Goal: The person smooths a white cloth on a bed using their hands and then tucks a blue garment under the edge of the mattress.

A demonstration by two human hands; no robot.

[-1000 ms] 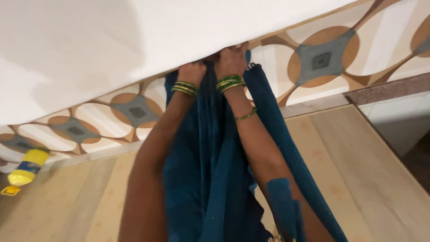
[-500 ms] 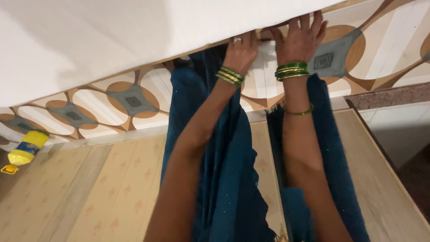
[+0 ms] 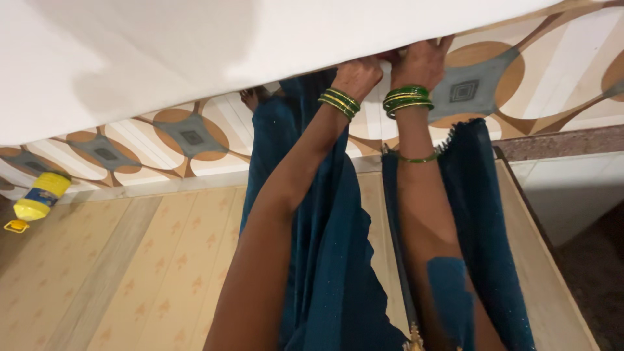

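While the big white sheet [image 3: 195, 58] is held up high by its bottom edge, it is pinched by the closed fingers of the left hand [image 3: 356, 75] and right hand [image 3: 424, 62], side by side, so it hangs above the patterned floor [image 3: 195, 136].

Bright, even indoor light; a soft grey shadow on the white sheet [image 3: 195, 58] (upper left); focus sharp, edges slightly stretched.
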